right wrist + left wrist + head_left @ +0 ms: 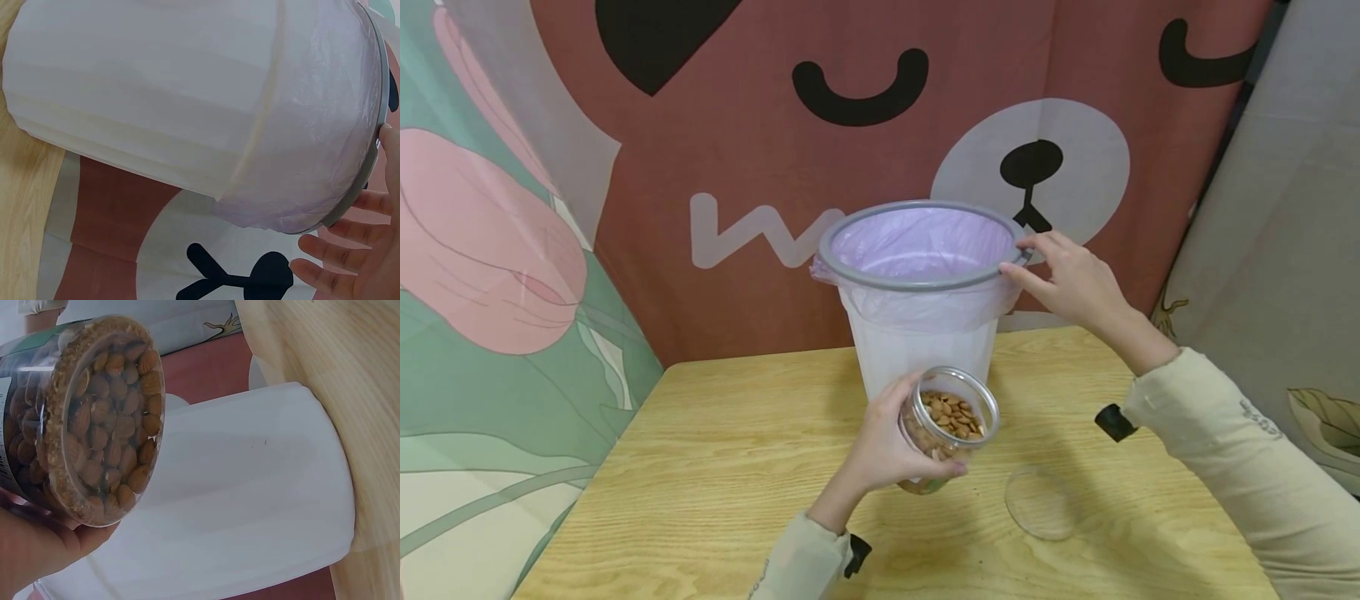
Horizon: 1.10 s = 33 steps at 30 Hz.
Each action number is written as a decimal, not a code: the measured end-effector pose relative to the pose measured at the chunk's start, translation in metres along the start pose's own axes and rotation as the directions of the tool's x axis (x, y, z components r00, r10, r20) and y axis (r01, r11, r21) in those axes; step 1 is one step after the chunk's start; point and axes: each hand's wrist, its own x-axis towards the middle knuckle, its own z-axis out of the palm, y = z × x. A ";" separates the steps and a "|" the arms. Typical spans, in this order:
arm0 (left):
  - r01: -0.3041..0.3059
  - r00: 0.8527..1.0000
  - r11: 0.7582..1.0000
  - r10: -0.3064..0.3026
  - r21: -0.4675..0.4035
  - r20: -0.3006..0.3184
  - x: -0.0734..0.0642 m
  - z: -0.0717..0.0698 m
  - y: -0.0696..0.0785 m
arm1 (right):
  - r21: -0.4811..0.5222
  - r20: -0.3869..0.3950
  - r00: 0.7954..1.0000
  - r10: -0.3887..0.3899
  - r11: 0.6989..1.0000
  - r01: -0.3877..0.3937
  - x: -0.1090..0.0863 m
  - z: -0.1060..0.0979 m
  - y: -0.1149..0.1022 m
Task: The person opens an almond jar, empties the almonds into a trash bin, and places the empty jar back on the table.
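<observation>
Almonds (953, 415) sit in a clear jar (927, 438) gripped by the left fingers (889, 410); beyond them, the right fingers (1056, 265) pinch the grey rim (917, 285) of a white bin (921, 346).

Bin (917, 342) open from above; bin wall blocks way beyond almond jar (106, 425)
</observation>
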 end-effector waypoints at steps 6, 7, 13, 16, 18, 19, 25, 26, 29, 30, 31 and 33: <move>0.011 1.000 0.999 -0.010 0.039 -0.012 0.002 -0.004 0.000 | 0.000 -0.005 1.000 -0.004 1.000 0.004 0.000 0.001 0.000; 0.010 1.000 0.999 -0.010 0.036 -0.010 0.002 -0.005 0.001 | 0.001 -0.006 1.000 -0.005 1.000 0.005 0.000 0.001 0.000; -0.016 1.000 0.999 0.017 0.037 -0.018 0.006 -0.012 0.005 | 0.003 -0.011 1.000 -0.010 1.000 0.011 0.000 0.001 0.001; -0.033 0.999 0.998 0.035 0.060 -0.030 0.009 -0.015 0.007 | 0.002 -0.010 1.000 -0.013 1.000 0.013 0.000 0.001 0.001; -0.048 0.998 0.995 0.051 0.083 -0.038 0.010 -0.017 0.008 | 0.000 -0.010 1.000 -0.013 1.000 0.013 0.000 0.001 0.001; -0.058 0.997 0.994 0.062 0.095 -0.042 0.011 -0.017 0.009 | -0.001 -0.011 1.000 -0.014 1.000 0.014 0.001 0.001 0.002; -0.091 0.994 0.991 0.097 0.097 -0.056 0.015 -0.022 0.016 | -0.005 -0.014 1.000 -0.016 1.000 0.016 0.001 0.001 0.002; -0.089 0.994 0.992 0.095 0.093 -0.057 0.016 -0.023 0.016 | -0.005 -0.013 1.000 -0.016 1.000 0.016 0.001 0.001 0.002; -0.083 0.994 0.992 0.088 0.092 -0.059 0.017 -0.025 0.019 | -0.005 -0.012 1.000 -0.016 1.000 0.016 0.001 0.002 0.002; -0.080 0.995 0.992 0.086 0.095 -0.060 0.018 -0.026 0.020 | -0.004 -0.012 1.000 -0.016 1.000 0.016 0.001 0.002 0.002; -0.081 0.994 0.992 0.087 0.099 -0.059 0.018 -0.026 0.020 | -0.002 -0.011 1.000 -0.014 1.000 0.014 0.001 0.002 0.002; -0.088 0.994 0.991 0.094 0.103 -0.057 0.019 -0.027 0.022 | -0.002 -0.010 1.000 -0.013 1.000 0.013 0.001 0.001 0.001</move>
